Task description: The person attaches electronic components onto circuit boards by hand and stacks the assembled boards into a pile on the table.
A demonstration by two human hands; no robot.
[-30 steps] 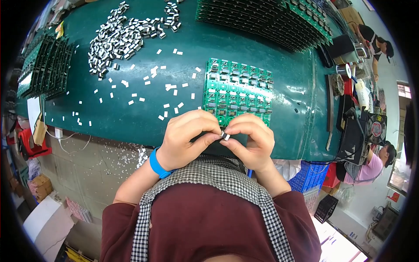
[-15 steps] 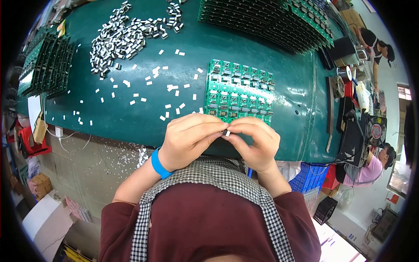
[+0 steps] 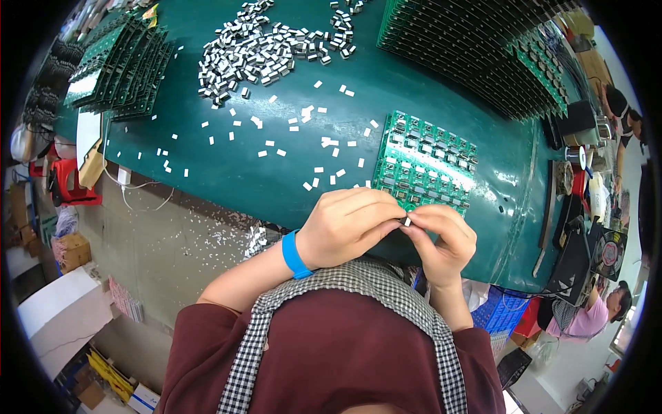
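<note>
My left hand (image 3: 352, 224), with a blue band at its wrist, meets my right hand (image 3: 445, 238) at the near edge of the circuit board panel (image 3: 424, 164). Between their pinched fingertips sits a small black-and-white block (image 3: 407, 221), perhaps an electronic component; the fingers partly cover it. The green panel lies flat on the table, with rows of parts on it, and my fingers hide its near corner. Left of the panel, small white slips (image 3: 309, 112) are scattered over the table. Beyond them lies a heap of similar black-and-white blocks (image 3: 258, 52).
A tall stack of green circuit boards (image 3: 469, 55) stands at the far right of the green table (image 3: 234, 172); another batch of boards (image 3: 124, 69) stands at the left. A small fan (image 3: 608, 254) and a solder spool (image 3: 574, 154) are on the right. Two other people work there.
The view has shifted, so the table and boards appear farther right and tilted. Both hands remain pinched together around the small block at the panel's near edge.
</note>
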